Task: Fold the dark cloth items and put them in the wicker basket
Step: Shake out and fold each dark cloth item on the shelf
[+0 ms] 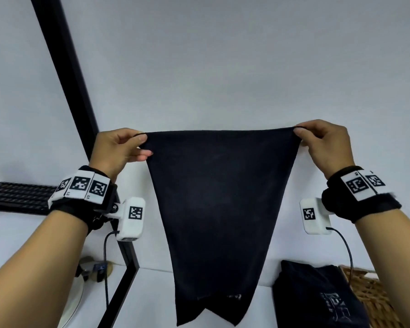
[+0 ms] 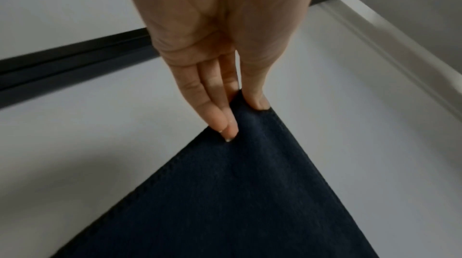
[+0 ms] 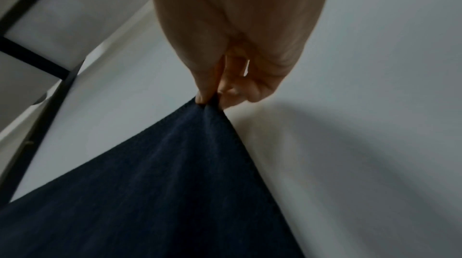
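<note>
Cloth (image 1: 220,209) held up in the air, top edge pulled taut between both hands so it hangs flat and the corners line up for a fold. Left hand (image 1: 118,147) pinches the top-left corner, thumb against fingers (image 2: 220,118); right hand (image 1: 324,143) pinches the top-right corner the same way. Lower end dangles above the table (image 1: 152,292). Second dark cloth (image 1: 317,297) lies against the wicker basket (image 1: 369,294), lower right, likely the drop point.

Bare forearms wear black wrist straps (image 1: 365,202) with white coded tags and cabled white cameras.
</note>
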`<act>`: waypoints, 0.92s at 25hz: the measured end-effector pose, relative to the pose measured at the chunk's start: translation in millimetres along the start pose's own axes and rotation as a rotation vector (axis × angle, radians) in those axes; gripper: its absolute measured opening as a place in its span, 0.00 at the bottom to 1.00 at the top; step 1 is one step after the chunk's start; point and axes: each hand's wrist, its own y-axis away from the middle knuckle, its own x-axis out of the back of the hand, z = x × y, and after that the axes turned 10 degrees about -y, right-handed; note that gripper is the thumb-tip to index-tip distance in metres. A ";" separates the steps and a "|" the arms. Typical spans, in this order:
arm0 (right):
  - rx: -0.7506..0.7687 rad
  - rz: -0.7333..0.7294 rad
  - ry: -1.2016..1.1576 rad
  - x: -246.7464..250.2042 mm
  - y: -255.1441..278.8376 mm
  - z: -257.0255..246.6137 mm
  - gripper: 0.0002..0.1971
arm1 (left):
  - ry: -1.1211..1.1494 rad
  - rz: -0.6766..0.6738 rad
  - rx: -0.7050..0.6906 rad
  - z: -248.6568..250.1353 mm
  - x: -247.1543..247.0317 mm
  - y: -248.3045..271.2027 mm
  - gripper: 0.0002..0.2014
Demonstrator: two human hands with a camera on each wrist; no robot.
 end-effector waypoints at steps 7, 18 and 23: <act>0.085 0.082 -0.222 3.9 -31.7 -42.0 0.03 | 0.177 0.135 -0.135 35.5 -0.7 -6.3 0.05; -0.001 0.137 -0.455 40.0 158.5 -121.7 0.06 | 0.343 -0.079 -0.159 44.8 77.4 126.3 0.08; -0.136 0.114 -0.406 42.4 250.7 -106.5 0.06 | 0.320 -0.134 -0.012 5.2 97.6 192.4 0.10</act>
